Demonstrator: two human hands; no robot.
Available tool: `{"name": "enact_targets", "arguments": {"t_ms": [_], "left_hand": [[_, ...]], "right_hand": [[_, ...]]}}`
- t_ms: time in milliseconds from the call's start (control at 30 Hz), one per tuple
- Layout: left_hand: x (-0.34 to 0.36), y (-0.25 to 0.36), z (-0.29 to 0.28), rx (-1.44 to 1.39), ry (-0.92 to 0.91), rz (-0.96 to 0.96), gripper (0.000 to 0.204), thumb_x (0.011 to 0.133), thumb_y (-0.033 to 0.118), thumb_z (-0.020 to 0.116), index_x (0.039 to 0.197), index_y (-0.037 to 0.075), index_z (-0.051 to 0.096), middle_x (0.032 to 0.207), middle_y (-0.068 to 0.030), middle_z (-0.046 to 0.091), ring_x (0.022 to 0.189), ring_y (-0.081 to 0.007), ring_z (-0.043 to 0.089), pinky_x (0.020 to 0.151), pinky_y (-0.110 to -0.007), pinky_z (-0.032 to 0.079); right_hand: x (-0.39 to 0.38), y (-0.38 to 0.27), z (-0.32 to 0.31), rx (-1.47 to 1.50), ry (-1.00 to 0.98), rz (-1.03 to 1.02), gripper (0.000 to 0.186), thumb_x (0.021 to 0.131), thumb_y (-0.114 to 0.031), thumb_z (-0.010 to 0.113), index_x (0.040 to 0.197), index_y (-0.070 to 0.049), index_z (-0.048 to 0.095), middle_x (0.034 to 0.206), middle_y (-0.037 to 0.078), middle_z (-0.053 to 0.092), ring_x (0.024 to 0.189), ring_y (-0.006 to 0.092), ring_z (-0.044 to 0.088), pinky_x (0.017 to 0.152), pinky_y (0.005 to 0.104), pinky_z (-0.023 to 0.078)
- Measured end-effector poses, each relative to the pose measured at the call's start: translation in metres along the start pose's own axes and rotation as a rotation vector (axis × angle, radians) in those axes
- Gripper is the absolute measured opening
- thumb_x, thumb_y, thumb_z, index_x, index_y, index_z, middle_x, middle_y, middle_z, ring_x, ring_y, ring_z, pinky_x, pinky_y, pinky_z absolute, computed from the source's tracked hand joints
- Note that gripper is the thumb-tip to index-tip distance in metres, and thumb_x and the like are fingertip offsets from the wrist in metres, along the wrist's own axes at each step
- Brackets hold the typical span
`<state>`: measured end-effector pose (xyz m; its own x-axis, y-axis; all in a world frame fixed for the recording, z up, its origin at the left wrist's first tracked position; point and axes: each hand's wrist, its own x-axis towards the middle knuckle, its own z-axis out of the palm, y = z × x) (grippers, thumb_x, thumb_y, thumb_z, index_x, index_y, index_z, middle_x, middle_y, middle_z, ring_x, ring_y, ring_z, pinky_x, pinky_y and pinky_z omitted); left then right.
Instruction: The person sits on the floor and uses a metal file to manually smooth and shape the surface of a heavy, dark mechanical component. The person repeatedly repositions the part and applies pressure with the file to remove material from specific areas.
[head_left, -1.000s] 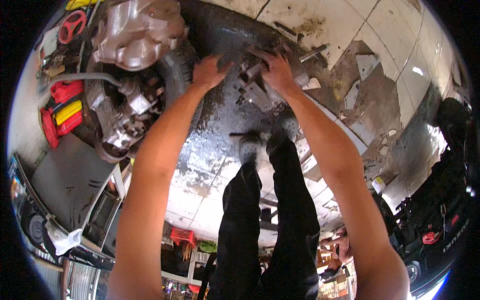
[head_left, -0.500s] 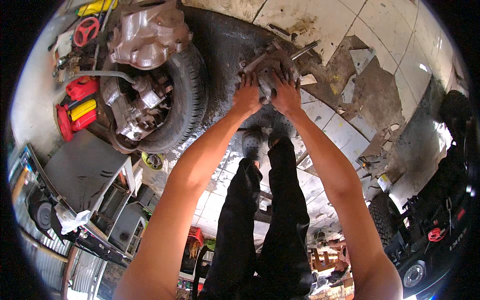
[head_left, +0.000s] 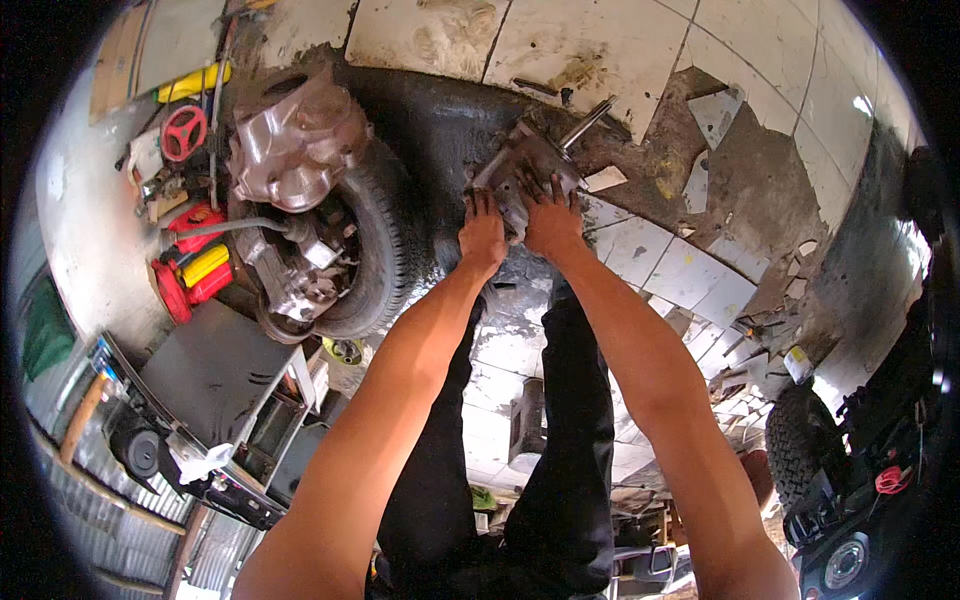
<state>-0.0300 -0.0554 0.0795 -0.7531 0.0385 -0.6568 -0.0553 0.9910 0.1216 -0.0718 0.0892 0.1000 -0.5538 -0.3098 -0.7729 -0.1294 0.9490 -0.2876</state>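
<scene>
Between my hands is a dirty, dark grey metal casing, like a gearbox housing, low over the blackened floor. A bright splined shaft sticks out of its far right side. My left hand grips the casing's near left edge, fingers pointing away from me. Across the near right part lies my right hand, its fingers slightly apart over the metal and its thumb side toward the left hand. The undersides of both grips are hidden, and whether the casing touches the floor I cannot tell.
At left, a tire carries a large brown metal housing and greasy mechanical parts. Red and yellow containers stand beyond it, near a grey cabinet. Broken tiles lie at right, with a dark vehicle at the lower right.
My head view has shifted, and my shoes have gone out of sight. Both hands stay on the casing, which appears turned a little, its shaft now pointing more steeply away from me.
</scene>
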Motion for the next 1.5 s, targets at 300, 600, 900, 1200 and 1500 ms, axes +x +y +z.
{"name": "enact_targets", "arguments": {"t_ms": [300,600,900,1200,1500], "left_hand": [[0.006,-0.001,-0.005,0.079,-0.058,0.028,0.107,0.071,0.037,0.083,0.147,-0.008,0.023,0.151,-0.0268,0.029,0.14,-0.0441,0.03,0.101,-0.038,0.05],[0.016,-0.011,-0.001,0.084,-0.09,0.162,0.099,0.076,0.029,0.078,0.145,-0.013,0.021,0.146,-0.032,0.035,0.134,-0.0471,0.037,0.099,-0.043,0.05],[0.048,-0.033,-0.026,0.289,-0.285,0.537,0.034,0.08,0.034,0.073,0.082,0.001,0.071,0.082,-0.0206,0.07,0.079,-0.0381,0.07,0.07,-0.05,0.056],[0.053,-0.012,-0.054,0.534,-0.386,0.754,0.029,0.085,0.028,0.069,0.08,0.0,0.073,0.084,-0.0213,0.07,0.083,-0.0374,0.07,0.073,-0.045,0.055],[0.057,-0.015,-0.053,0.707,-0.384,0.768,0.021,0.073,0.017,0.072,0.076,-0.003,0.073,0.08,-0.0255,0.068,0.078,-0.0393,0.07,0.071,-0.046,0.056]], "right_hand": [[-0.001,-0.005,0.011,0.073,0.082,0.019,0.083,0.084,-0.034,0.068,0.154,-0.024,0.026,0.162,-0.001,0.02,0.15,0.0322,0.011,0.119,0.057,0.014],[-0.008,-0.007,0.025,0.118,0.158,0.061,0.076,0.083,-0.02,0.063,0.153,-0.023,0.031,0.162,0.0,0.021,0.15,0.0302,0.013,0.12,0.0524,0.012],[-0.004,-0.014,0.053,0.232,0.429,0.051,0.08,0.078,-0.018,0.067,0.151,-0.02,0.034,0.16,0.001,0.024,0.149,0.0323,0.016,0.12,0.0509,0.017],[0.003,-0.01,0.07,0.276,0.636,0.007,0.088,0.076,-0.042,0.075,0.151,-0.017,0.035,0.162,0.001,0.02,0.149,0.0343,0.012,0.119,0.0568,0.014],[0.013,-0.023,0.1,0.18,0.839,0.025,0.076,0.082,-0.032,0.065,0.15,-0.017,0.037,0.16,0.003,0.024,0.148,0.0338,0.018,0.117,0.0561,0.018]]}}
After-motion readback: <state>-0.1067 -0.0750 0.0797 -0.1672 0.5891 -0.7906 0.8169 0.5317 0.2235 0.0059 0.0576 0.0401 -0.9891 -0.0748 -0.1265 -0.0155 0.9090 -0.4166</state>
